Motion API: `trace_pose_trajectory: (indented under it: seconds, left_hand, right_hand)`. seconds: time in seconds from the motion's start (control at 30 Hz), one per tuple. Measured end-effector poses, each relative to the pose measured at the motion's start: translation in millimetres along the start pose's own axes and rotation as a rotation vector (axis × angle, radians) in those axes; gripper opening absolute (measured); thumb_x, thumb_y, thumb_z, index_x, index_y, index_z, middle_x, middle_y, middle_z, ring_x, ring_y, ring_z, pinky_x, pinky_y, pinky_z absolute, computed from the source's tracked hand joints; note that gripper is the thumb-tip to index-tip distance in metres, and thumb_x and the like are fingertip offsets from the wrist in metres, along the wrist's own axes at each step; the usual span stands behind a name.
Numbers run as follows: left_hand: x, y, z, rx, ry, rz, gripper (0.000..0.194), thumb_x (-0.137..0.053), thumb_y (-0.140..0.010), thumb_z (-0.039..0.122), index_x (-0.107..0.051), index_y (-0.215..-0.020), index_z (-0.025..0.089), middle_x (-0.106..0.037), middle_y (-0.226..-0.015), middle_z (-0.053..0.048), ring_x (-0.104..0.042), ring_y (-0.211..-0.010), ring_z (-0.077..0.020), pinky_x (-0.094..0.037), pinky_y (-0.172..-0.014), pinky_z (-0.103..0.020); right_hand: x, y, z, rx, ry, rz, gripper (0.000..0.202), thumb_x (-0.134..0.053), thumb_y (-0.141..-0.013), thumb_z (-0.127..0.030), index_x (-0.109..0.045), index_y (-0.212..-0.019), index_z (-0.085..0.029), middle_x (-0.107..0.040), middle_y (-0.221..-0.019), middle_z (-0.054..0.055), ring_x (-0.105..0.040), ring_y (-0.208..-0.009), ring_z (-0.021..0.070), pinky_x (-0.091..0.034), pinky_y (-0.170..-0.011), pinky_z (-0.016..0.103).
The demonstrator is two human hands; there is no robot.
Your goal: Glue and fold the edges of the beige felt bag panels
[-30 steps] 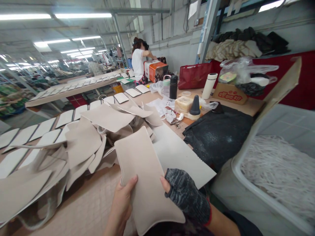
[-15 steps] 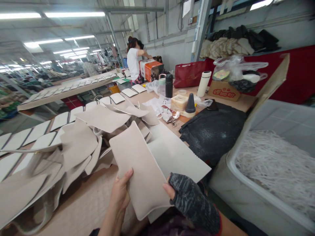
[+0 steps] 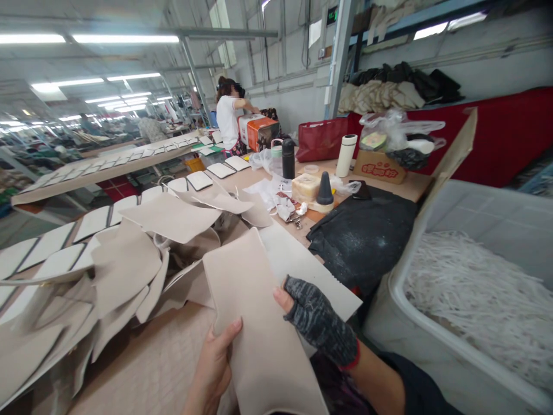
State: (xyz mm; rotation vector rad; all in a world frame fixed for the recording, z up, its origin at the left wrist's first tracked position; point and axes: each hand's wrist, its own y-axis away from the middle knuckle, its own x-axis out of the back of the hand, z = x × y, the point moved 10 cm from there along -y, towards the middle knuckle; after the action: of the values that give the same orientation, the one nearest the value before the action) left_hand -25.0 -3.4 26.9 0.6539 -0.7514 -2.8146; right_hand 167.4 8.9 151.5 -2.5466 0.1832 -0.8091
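A beige padded panel (image 3: pixel 263 323) is held up between both hands at the lower middle. My left hand (image 3: pixel 216 357), bare, grips its left edge with the thumb lying on the front face. My right hand (image 3: pixel 309 314), in a dark grey fingerless glove, pinches the right edge higher up, its fingers hidden behind. The panel's lower end runs out of view at the bottom. Behind it lies a white sheet (image 3: pixel 311 271). Left of the panel is a loose heap of beige pieces (image 3: pixel 125 265).
White dark-edged pads (image 3: pixel 52 245) lie in rows at the left. A black cloth (image 3: pixel 367 230), a dark cone (image 3: pixel 325 190) and bottles (image 3: pixel 346 155) stand beyond the sheet. A bin of white shreds (image 3: pixel 401 288) is at right. A person (image 3: pixel 228 118) stands at the back.
The panel has come lower and nearer, its bottom edge now partly out of view. My right hand has moved up along its right edge; my left hand is slightly lower. The view has shifted a little.
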Motion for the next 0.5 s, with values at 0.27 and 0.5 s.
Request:
trace_pose_trajectory:
  seconds: [0.27, 0.5]
  left_hand:
    - [-2.9, 0.0, 0.8, -0.007, -0.090, -0.043, 0.079, -0.080, -0.058, 0.032, -0.049, -0.128, 0.013, -0.073, -0.092, -0.012, -0.067, -0.086, -0.0326, -0.054, -0.075, -0.040]
    - [-66.6, 12.5, 13.5, -0.206, -0.165, -0.487, 0.077, -0.073, -0.064, 0.052, -0.047, -0.131, 0.023, -0.062, -0.115, -0.013, -0.059, -0.101, -0.0283, -0.049, -0.081, -0.037]
  right_hand:
    - [-3.2, 12.7, 24.7, -0.122, -0.215, -0.115, 0.029, -0.046, -0.088, -0.039, -0.065, -0.092, -0.018, -0.069, -0.088, 0.009, -0.063, -0.085, 0.0226, -0.051, -0.082, 0.038]
    - [50.9, 66.5, 139.1, -0.678, -0.422, 0.090, 0.047, -0.063, -0.067, -0.057, -0.069, -0.095, -0.019, -0.072, -0.091, 0.010, -0.065, -0.087, 0.0304, -0.053, -0.078, 0.042]
